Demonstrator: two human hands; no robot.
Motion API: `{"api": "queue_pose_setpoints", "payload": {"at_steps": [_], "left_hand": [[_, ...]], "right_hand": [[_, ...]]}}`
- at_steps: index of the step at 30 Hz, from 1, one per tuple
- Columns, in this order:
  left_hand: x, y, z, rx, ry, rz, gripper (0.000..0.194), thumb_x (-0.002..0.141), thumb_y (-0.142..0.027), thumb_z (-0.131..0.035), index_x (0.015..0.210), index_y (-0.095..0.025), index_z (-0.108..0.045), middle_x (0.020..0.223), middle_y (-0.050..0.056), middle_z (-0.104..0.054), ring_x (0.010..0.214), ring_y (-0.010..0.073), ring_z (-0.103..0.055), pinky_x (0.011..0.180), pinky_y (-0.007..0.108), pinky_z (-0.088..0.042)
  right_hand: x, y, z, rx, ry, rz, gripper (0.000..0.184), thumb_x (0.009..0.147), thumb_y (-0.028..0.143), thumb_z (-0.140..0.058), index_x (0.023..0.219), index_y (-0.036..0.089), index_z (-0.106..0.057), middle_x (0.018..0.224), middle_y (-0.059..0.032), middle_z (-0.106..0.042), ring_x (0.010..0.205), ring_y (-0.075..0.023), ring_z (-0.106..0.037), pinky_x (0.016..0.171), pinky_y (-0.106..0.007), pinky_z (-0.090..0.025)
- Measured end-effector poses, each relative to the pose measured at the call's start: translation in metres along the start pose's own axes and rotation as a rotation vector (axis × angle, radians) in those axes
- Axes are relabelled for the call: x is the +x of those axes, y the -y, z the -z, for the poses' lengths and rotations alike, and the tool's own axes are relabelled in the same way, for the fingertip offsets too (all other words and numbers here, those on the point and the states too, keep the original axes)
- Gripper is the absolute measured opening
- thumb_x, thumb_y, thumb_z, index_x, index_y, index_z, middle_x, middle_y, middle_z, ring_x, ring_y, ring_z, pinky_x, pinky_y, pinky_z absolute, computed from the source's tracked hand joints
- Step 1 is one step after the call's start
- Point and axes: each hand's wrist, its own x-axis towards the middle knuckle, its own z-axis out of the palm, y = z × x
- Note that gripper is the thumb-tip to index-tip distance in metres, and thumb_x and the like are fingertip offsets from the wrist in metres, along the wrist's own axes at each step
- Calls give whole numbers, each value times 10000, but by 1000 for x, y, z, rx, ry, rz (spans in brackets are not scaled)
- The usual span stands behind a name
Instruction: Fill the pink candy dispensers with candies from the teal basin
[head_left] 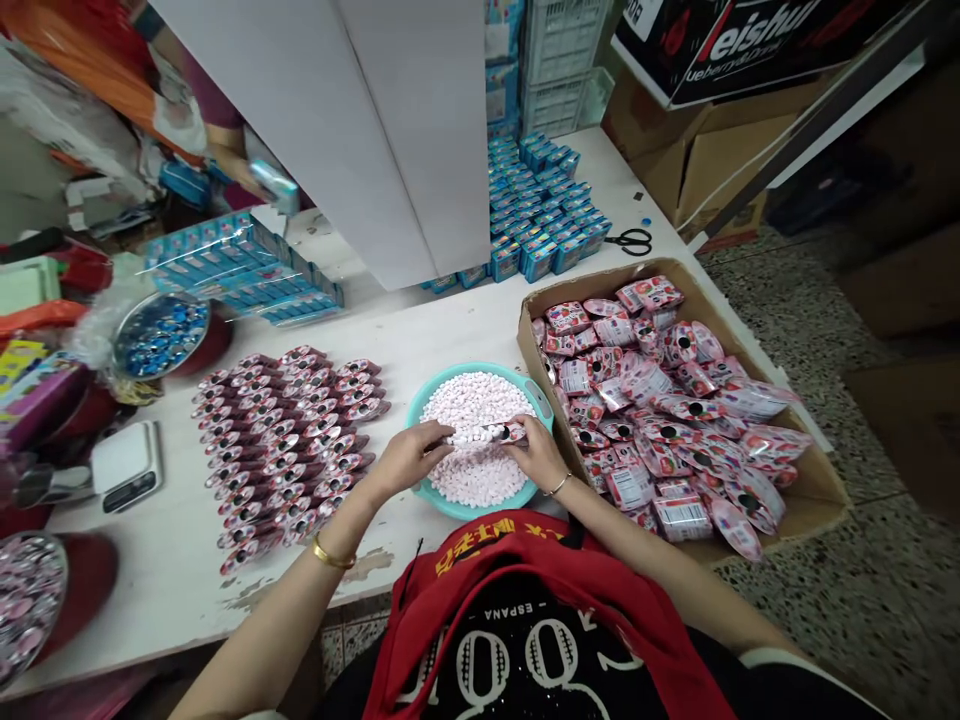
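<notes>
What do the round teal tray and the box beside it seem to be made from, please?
The round tray is probably moulded plastic: its teal surface is smooth and slightly glossy, with an even, seamless rim. The box looks like brown corrugated cardboard: it has a matte finish, folded flaps and plain cut edges.

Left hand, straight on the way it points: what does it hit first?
Probably the printed candy packet held by the right hand. The left hand's fingertips are right at its near end, above the pink candies in the teal basin. Contact is hard to judge from this angle.
</notes>
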Motion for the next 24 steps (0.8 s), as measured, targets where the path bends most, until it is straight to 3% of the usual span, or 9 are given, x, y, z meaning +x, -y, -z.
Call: {"api": "queue_pose_setpoints", "payload": {"at_steps": [7, 11, 14, 17, 21, 24], "left_hand": [[10, -65, 16, 495, 138, 102, 197, 904, -250, -462, 941, -186, -644, 913, 81, -660, 842, 215, -625, 663, 305, -455], [11, -89, 18, 625, 124, 61, 209, 873, -106, -433, 902, -153, -635, 880, 109, -637, 815, 218, -602, 644, 312, -434], [6, -72, 21, 584, 32, 74, 203, 893, -154, -431, 930, -171, -629, 870, 101, -624, 810, 221, -591, 653, 321, -429], [3, -26, 12, 542, 0, 180, 208, 913, -235, -433, 964, -176, -627, 890, 106, -626, 830, 241, -593, 684, 343, -433], [12, 29, -37, 420, 89, 237, 185, 897, -229, -473, 975, -171, -632, 935, 113, -635, 909, 244, -594, 792, 364, -439], [29, 40, -85, 234, 29, 186, 220, 909, -249, -470, 1061, -191, -619, 1021, 105, -637, 999, 232, -578, 885, 378, -431]], "right_hand": [[-1, -2, -12, -46, 29, 74, 288, 806, 187, -573, 1088, 198, -515, 1018, -108, -605, 1017, -278, -553, 895, -453, -472], [-2, -6, -13, -28, 20, 97, 278, 814, 197, -564, 1087, 195, -511, 1022, -111, -604, 1013, -276, -555, 894, -456, -473], [-3, -8, -10, -12, 3, 83, 289, 804, 191, -574, 1087, 207, -521, 1031, -104, -607, 1014, -272, -565, 899, -458, -478], [-5, -8, -3, 15, -50, 27, 299, 810, 242, -602, 1096, 206, -523, 1062, -109, -607, 1032, -271, -577, 908, -452, -484], [-6, -4, 9, 71, -136, -76, 343, 818, 355, -636, 1107, 208, -523, 1091, -103, -622, 1034, -256, -603, 905, -420, -500], [-6, 1, 16, 96, -147, -126, 368, 805, 404, -655, 1100, 217, -538, 1072, -89, -647, 1004, -248, -626, 895, -406, -513]]}}
